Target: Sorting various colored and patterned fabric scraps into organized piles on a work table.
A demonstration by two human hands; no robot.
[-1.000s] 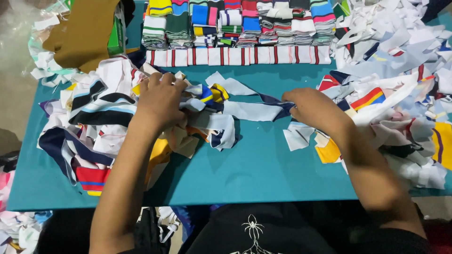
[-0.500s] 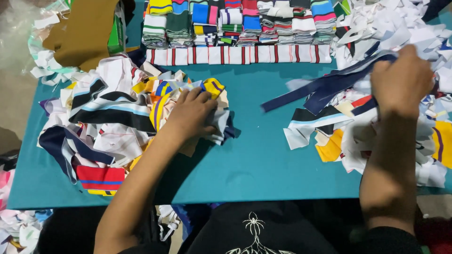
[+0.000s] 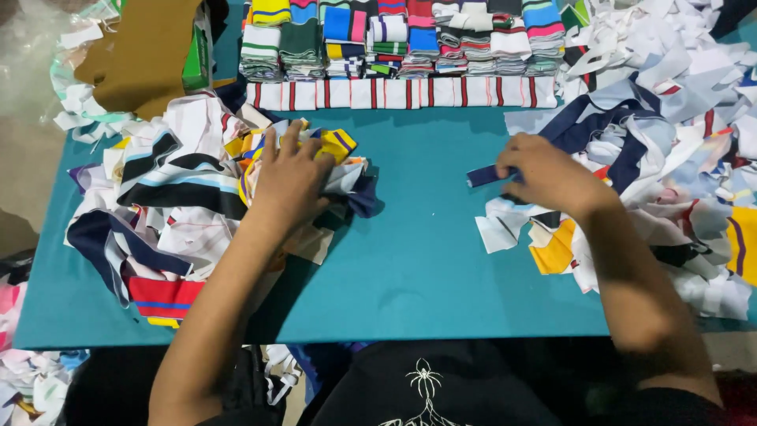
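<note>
Single head-worn camera is looking steeply down from the person's seat, facing forward across the teal bench (image 3: 426,268), sitting close, taking in both forearms, scrap piles at either side, and folded stacks (image 3: 394,39) along the far edge.

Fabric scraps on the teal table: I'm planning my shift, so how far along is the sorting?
Done: folded striped stacks line the far edge. In hand: the right hand grips a navy strip; the left hand presses the left pile. Left: the big loose heap at right.
</note>
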